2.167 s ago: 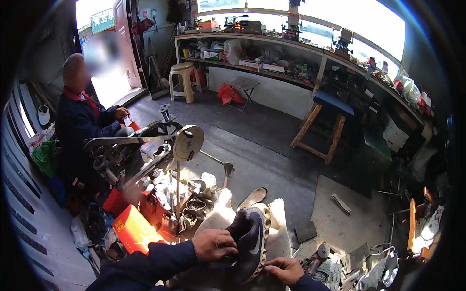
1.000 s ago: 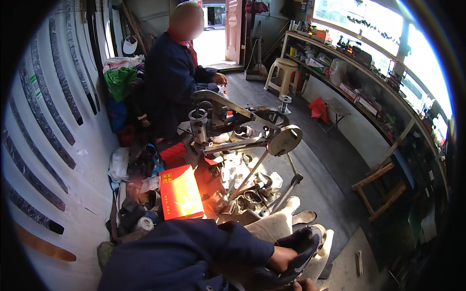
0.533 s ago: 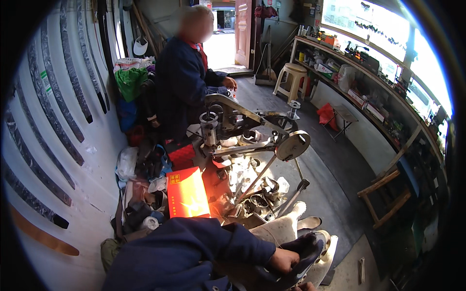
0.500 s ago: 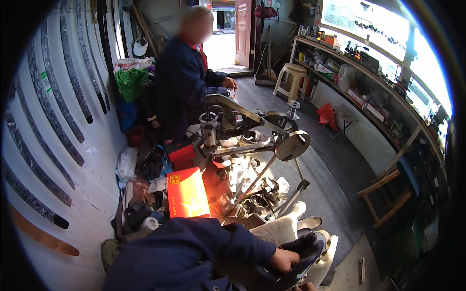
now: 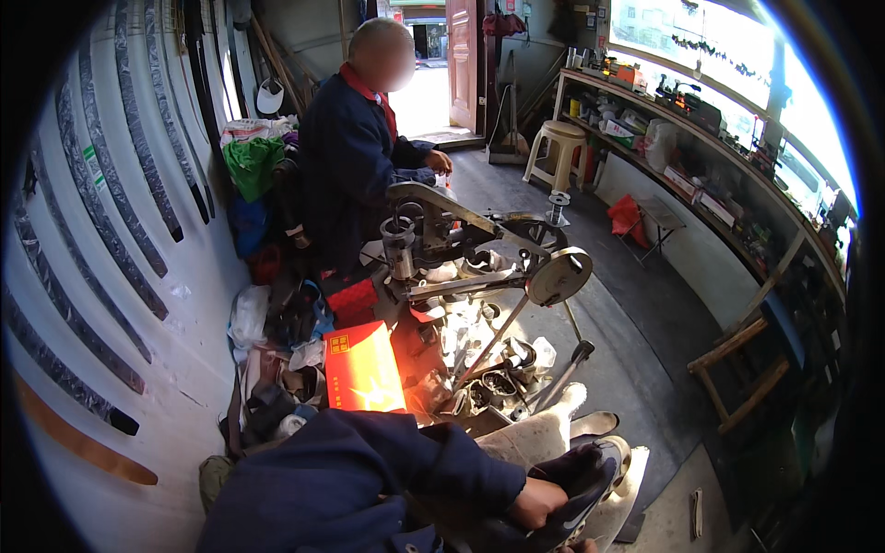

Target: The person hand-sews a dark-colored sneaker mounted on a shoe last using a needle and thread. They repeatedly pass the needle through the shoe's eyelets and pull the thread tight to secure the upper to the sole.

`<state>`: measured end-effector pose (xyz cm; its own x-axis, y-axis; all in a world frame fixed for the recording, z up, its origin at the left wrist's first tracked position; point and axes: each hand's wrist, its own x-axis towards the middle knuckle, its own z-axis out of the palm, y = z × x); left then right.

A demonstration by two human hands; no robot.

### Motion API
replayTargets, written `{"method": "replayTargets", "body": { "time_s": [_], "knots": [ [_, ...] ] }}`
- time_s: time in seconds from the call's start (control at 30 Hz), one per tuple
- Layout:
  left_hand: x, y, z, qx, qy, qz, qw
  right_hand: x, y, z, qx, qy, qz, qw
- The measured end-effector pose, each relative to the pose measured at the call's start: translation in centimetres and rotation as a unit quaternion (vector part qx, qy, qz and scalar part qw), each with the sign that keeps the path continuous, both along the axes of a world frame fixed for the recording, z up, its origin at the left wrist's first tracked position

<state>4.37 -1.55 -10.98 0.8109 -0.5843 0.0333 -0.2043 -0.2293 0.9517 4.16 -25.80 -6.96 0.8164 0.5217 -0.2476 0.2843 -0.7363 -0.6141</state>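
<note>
A dark sports shoe (image 5: 590, 475) with a pale sole edge lies over my lap at the lower right. My left hand (image 5: 539, 502), reaching in from a dark blue sleeve, is closed at the shoe's opening; its fingertips are hidden against the upper. Only a small part of my right hand (image 5: 581, 546) shows at the lower edge, its fingers bent beside the sole. What those fingers hold cannot be made out. A light-coloured cloth (image 5: 525, 441) covers my legs beneath the shoe, and a loose sole (image 5: 595, 424) lies just beyond it.
A hand-cranked sewing machine (image 5: 479, 235) stands ahead, near a person (image 5: 355, 147) in dark blue. Shoes and scraps surround a red box (image 5: 364, 369) on the floor. To the right are a wooden frame (image 5: 737, 373), a folding stool (image 5: 656, 219) and a cluttered shelf (image 5: 687, 115).
My left hand has turned slightly and sits deeper against the shoe's opening, with less of its fingers showing. The view has shifted slightly. The person ahead remains in nearly the same pose.
</note>
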Motion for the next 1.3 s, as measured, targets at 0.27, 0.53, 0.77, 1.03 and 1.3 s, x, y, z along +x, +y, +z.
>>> {"method": "replayTargets", "body": {
  "time_s": [0.27, 0.53, 0.77, 1.03, 1.3],
  "knots": [
    [-0.9, 0.0, 0.9, -0.043, 0.003, 0.064, 0.997, 0.6, -0.5, -1.0, 0.059, 0.01, 0.004, 0.998],
    [0.3, -1.0, -0.8, -0.032, 0.037, 0.064, 0.997, 0.4, -0.7, -1.8, 0.11, -0.016, 0.008, 0.994],
    [2.3, -0.9, -2.8, -0.049, 0.0, -0.011, 0.999, 0.3, -1.7, -3.7, 0.156, 0.033, -0.034, 0.987],
    [2.9, -0.1, -2.9, -0.052, -0.017, -0.093, 0.994, 0.6, -2.5, -4.4, 0.124, 0.047, -0.039, 0.99],
    [2.7, -0.1, -2.7, -0.016, 0.003, -0.1, 0.995, 1.1, -1.9, -1.7, -0.113, -0.081, -0.026, 0.99]
  ]
}}
